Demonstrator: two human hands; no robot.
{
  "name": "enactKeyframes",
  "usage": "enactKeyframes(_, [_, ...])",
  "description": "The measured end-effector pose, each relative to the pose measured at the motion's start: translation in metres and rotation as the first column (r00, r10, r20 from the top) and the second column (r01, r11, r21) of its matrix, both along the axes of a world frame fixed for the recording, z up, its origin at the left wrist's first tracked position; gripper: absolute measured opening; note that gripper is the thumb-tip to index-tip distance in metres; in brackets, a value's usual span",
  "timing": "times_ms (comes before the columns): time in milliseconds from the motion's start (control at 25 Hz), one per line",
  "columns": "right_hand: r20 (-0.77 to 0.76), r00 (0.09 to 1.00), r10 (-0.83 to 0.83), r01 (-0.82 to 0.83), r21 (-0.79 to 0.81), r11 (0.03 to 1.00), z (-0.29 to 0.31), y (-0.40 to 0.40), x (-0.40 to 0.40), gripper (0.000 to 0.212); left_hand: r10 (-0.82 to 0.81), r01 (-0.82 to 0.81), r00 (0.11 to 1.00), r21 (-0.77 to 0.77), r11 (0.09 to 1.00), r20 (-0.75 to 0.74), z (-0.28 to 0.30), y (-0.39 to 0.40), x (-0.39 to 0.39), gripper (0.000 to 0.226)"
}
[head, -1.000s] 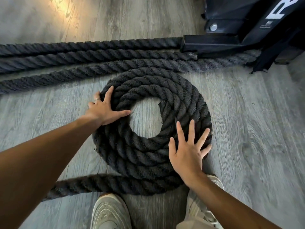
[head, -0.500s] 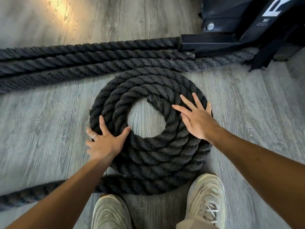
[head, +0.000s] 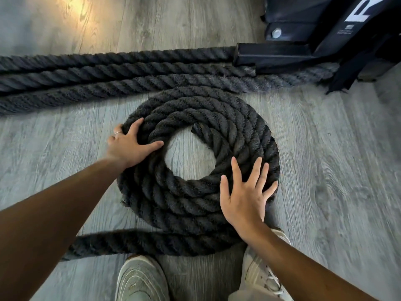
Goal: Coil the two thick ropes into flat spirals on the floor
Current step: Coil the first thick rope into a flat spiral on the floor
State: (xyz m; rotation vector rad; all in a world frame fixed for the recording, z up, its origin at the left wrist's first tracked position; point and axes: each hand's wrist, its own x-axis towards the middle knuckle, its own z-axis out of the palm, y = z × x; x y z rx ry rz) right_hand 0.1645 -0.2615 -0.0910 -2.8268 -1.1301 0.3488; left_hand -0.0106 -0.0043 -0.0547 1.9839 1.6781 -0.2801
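At the centre of the frame, on the grey wood-grain plank floor (head: pixel 325 170), a thick, dark, twisted rope already lies wound into a flat spiral coil (head: pixel 234 127) of roughly four turns, with a bare round patch of floor at its middle and the cut rope end (head: pixel 198 129) showing at the inner upper edge. From the lower edge of the coil a loose tail of the same rope (head: pixel 130 242) runs off toward the lower left, passing under the left forearm, so this first spiral looks only partly wound; how much rope is left beyond the frame cannot be told. Across the upper left, three straight runs of thick dark rope (head: pixel 108 72) lie side by side, leading toward the black metal equipment base (head: pixel 271 55) at the upper right; these are not coiled at all, so most of the job seems to remain.

The left hand (head: pixel 128 146) rests on the left side of the coil, fingers curled over the outer turns and thumb reaching to the inner rim, in a loose clasp rather than a closed fist. The right hand (head: pixel 245 196) lies flat and wide open on the lower right of the coil, fingers spread, pressing on the turns and gripping nothing. Two pale trainers (head: pixel 141 279) stand at the bottom edge, just beside the tail.
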Motion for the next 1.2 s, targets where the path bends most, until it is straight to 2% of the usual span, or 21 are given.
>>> enactKeyframes(160, [-0.002, 0.998, 0.064, -0.064, 0.009, 0.998, 0.000, 0.005, 0.015, 0.059, 0.046, -0.045, 0.998, 0.016, 0.999, -0.042, 0.003, -0.012, -0.003, 0.102])
enactKeyframes(400, [-0.036, 0.937, 0.347, -0.345, 0.059, 0.937, 0.001, 0.037, 0.094, 0.048, 0.311, -0.311, 0.950, -0.057, 0.949, -0.001, 0.003, -0.075, -0.020, 0.109])
enactKeyframes(520, [-0.026, 0.903, 0.430, -0.430, 0.014, 0.903, 0.006, 0.053, 0.113, 0.047, 0.348, -0.346, 0.937, -0.074, 0.935, 0.013, -0.002, -0.089, -0.023, 0.111])
enactKeyframes(600, [-0.010, 0.949, 0.316, -0.316, -0.014, 0.949, 0.004, 0.049, 0.099, 0.050, 0.336, -0.336, 0.941, -0.002, 0.942, 0.033, -0.006, -0.081, -0.024, 0.101])
enactKeyframes(720, [-0.026, 0.998, -0.056, 0.057, 0.045, 0.997, -0.004, 0.019, 0.041, 0.060, 0.252, -0.270, 0.951, 0.083, 0.959, 0.178, -0.011, -0.044, -0.026, 0.072])
enactKeyframes(760, [-0.031, 0.993, -0.112, 0.113, 0.042, 0.993, -0.005, 0.009, 0.023, 0.064, 0.194, -0.216, 0.959, 0.091, 0.972, 0.205, -0.011, -0.028, -0.024, 0.066])
enactKeyframes(840, [-0.021, 0.995, -0.099, 0.099, 0.005, 0.995, -0.006, -0.003, 0.003, 0.067, 0.069, -0.089, 0.979, 0.096, 0.991, 0.189, -0.009, -0.001, -0.018, 0.062])
enactKeyframes(960, [-0.004, 0.997, -0.076, 0.076, -0.006, 0.997, -0.005, 0.001, 0.005, 0.069, -0.054, 0.049, 0.997, 0.097, 0.994, 0.048, -0.012, 0.017, -0.011, 0.060])
enactKeyframes(1080, [-0.005, 0.999, -0.032, 0.032, -0.012, 0.999, -0.004, 0.005, 0.017, 0.070, -0.070, 0.071, 0.997, 0.087, 0.994, -0.018, -0.012, 0.014, -0.012, 0.062])
enactKeyframes(1200, [-0.029, 0.991, 0.127, -0.128, -0.015, 0.992, -0.003, 0.016, 0.049, 0.070, -0.044, 0.053, 0.995, 0.099, 0.994, -0.085, -0.007, -0.008, -0.015, 0.064])
